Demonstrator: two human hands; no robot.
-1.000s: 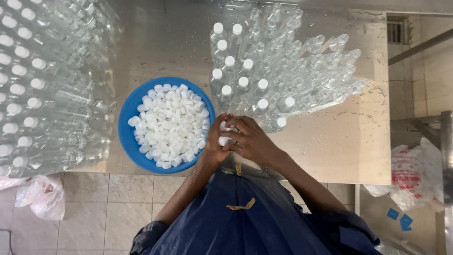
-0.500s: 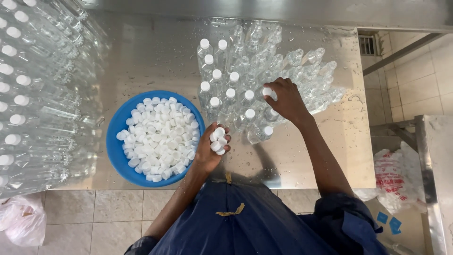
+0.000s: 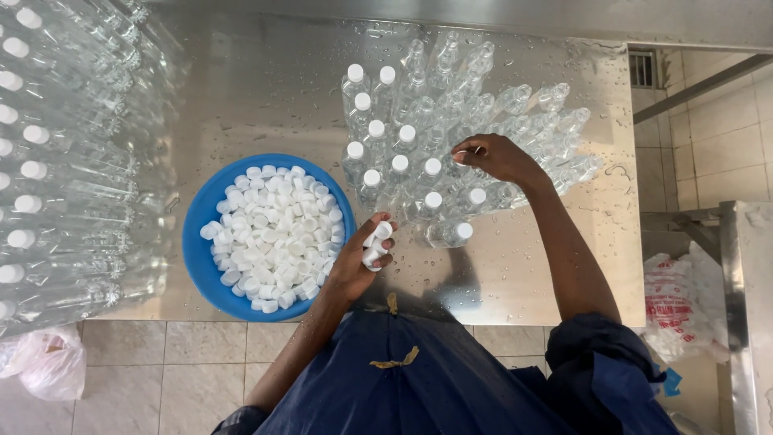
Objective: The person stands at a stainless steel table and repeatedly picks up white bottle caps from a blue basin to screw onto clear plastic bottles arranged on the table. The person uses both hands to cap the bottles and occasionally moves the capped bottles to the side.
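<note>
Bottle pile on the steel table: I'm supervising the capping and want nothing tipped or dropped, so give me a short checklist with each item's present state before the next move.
1. Spare caps held in the left hand: ok, several white ones pinched in its fingers.
2. Right hand on the bottle pile: ok, fingertips rest on a bottle top; whether that bottle is capped, cannot tell.
3. Cap supply in the blue bowl: ok, well filled.
4. Bowl seated on the steel table: not ok, its near rim overhangs the table edge.
5. Table surface dry: not ok, water droplets show.
</note>
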